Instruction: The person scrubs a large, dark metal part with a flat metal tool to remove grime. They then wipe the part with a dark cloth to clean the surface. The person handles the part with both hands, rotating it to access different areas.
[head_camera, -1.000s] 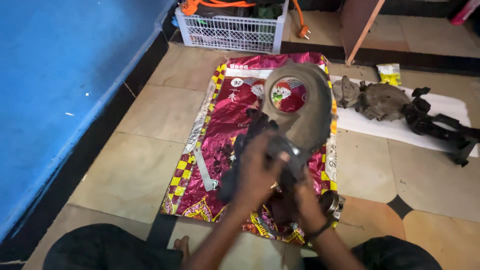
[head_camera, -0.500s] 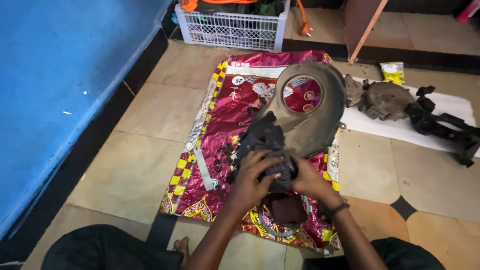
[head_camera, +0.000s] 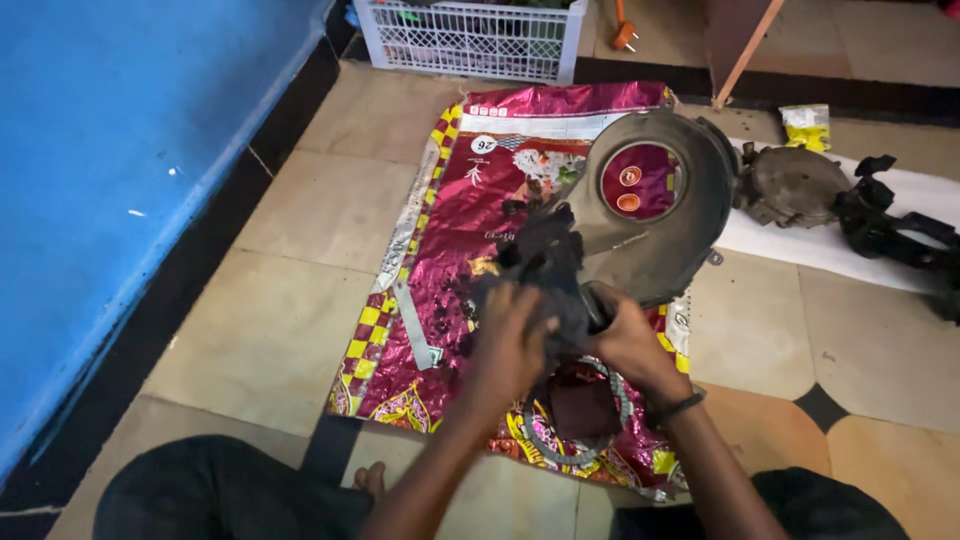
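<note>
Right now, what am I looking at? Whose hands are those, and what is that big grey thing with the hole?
This picture comes from a camera worn on a person's head, so you look down just as they do. They sit on a tiled floor; the dark shapes at the bottom are their legs.

The left hand and the right hand both grip a dirty black machine part. It joins onto a big grey cover, shaped a bit like a snail shell, with a round hole in it.

Underneath lies a shiny pink and yellow sack, spread flat like a mat. To the right, more grimy parts rest on a white sheet. At the top stands a white plastic basket, and a blue surface fills the left.
</note>
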